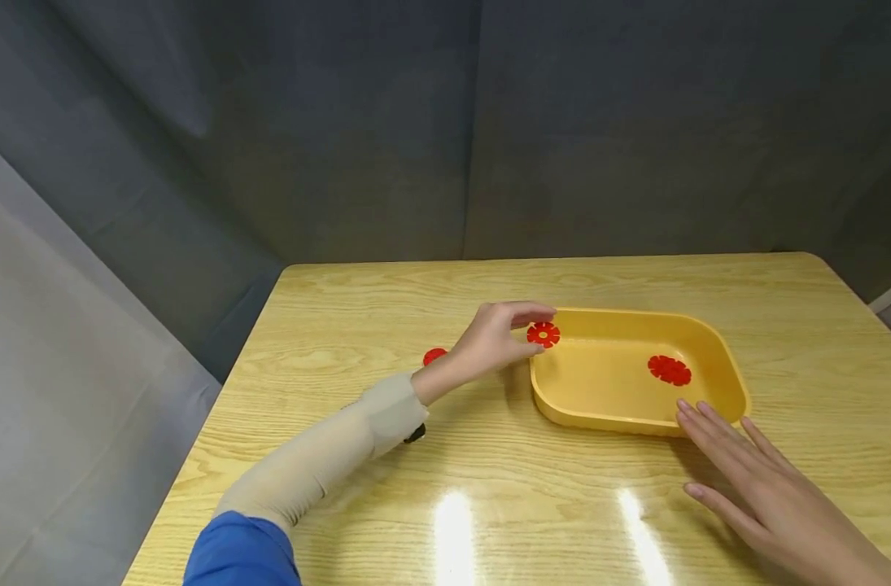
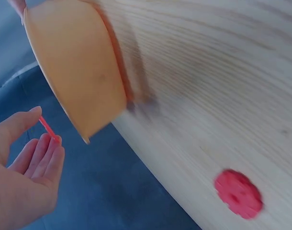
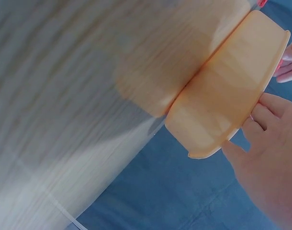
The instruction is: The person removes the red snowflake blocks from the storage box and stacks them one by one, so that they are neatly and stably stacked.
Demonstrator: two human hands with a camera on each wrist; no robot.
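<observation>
My left hand [image 1: 505, 335] pinches a red flower-shaped disc [image 1: 543, 334] between thumb and fingers, just above the left rim of a yellow tray [image 1: 562, 407]. The left wrist view shows the disc [image 2: 49, 129] edge-on between my fingertips, beside the tray [image 2: 74, 62]. Inside the tray lies another red disc [image 1: 669, 369]. A third red disc [image 1: 434, 356] rests on the table behind my left wrist, seen also as the disc [image 2: 238, 193] on the wood. My right hand [image 1: 738, 464] lies flat with straight fingers, fingertips touching the tray's near right rim [image 3: 246, 125].
The wooden table [image 1: 489, 505] stretches around the tray, with its edges to the left and far side. Grey curtains [image 1: 342, 122] hang behind. A small black object [image 1: 416, 435] shows under my left sleeve.
</observation>
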